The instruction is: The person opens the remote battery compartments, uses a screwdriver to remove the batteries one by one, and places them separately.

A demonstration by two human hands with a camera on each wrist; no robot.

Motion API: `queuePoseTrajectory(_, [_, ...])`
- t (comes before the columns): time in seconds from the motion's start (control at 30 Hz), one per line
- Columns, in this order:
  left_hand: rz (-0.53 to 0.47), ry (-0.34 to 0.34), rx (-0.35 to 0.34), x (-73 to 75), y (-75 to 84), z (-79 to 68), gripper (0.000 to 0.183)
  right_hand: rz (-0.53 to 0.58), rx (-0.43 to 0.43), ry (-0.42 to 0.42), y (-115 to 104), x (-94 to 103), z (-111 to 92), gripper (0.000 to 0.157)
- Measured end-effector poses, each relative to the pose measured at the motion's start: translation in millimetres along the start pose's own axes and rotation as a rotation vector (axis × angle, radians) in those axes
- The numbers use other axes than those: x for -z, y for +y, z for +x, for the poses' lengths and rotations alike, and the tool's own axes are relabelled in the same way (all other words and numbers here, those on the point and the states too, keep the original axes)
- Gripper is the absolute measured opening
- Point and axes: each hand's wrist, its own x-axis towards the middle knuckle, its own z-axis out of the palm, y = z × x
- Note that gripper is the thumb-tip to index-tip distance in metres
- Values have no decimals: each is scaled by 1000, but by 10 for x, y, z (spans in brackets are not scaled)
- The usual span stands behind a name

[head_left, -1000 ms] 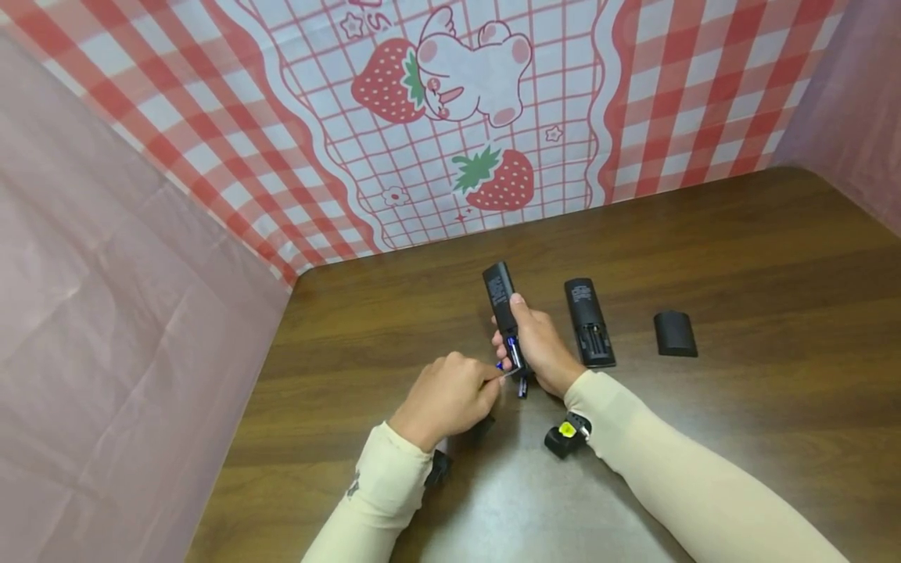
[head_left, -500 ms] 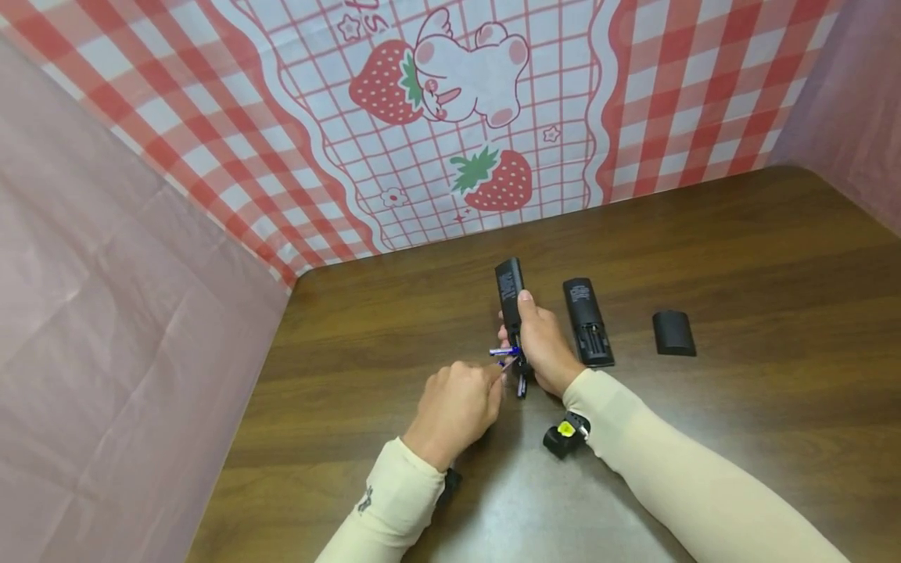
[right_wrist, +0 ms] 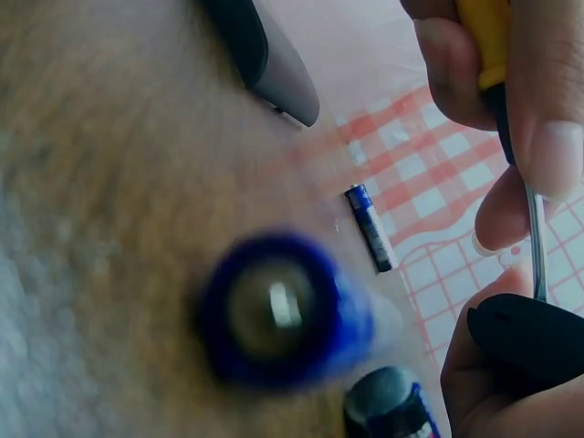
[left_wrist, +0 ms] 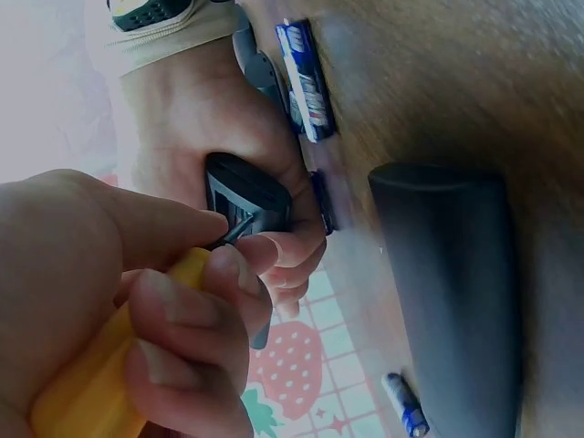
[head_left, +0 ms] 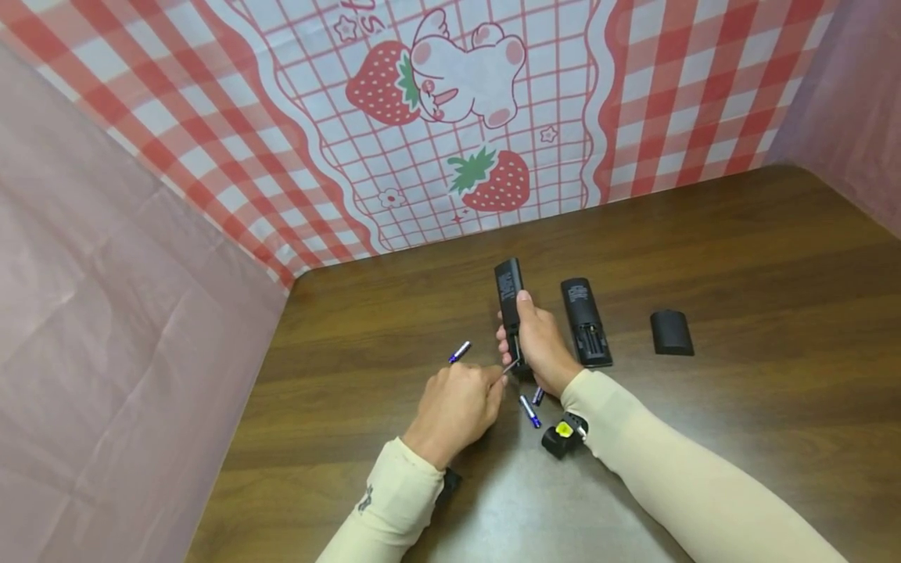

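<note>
In the head view my right hand (head_left: 538,340) grips a black remote control (head_left: 508,293), its back turned up and its battery compartment uncovered. My left hand (head_left: 454,407) holds a screwdriver (left_wrist: 109,365) by its yellow handle, with the metal shaft (head_left: 512,364) reaching into that compartment at the near end. One blue and silver battery (head_left: 460,352) lies on the table left of the remote. Two more batteries lie below the right hand, one (head_left: 529,410) in full sight and the other (head_left: 538,396) partly hidden. A dark curved piece (left_wrist: 447,292) fills the right of the left wrist view.
Right of the hands, a second black remote (head_left: 586,320) lies back up with its battery compartment uncovered. Farther right is a black battery cover (head_left: 672,332). A patterned cloth (head_left: 450,117) hangs behind the wooden table (head_left: 760,258).
A battery has come out of the held remote's compartment and now lies to the left on the table. Another, earlier at the remote's near end, lies lower down. Left hand moved slightly right.
</note>
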Motion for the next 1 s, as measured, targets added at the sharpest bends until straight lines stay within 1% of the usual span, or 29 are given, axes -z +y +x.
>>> queuePoseTrajectory(0.17, [-19,-1,8,11,-11,-8,22,5,6,-2,7,5,5,67])
queuePoseTrajectory(0.3, [-32,11,10,15,-24,-12,25,13,1,1,9,9,10,67])
queuePoseTrajectory(0.63, [-77,43,16,19,-60,-45,37,12,9,4,-9,3,-4,67])
queuePoseTrajectory(0.7, [-90,49,15,23,-72,-54,37,8,11,6,-11,4,-9,67])
queuePoseTrajectory(0.8, [-100,62,16,35,-86,-66,32,-1,14,8,-9,11,-10,68])
queuePoseTrajectory(1.0, [-87,95,14,46,-123,-87,11,-30,18,9,-8,20,-4,68])
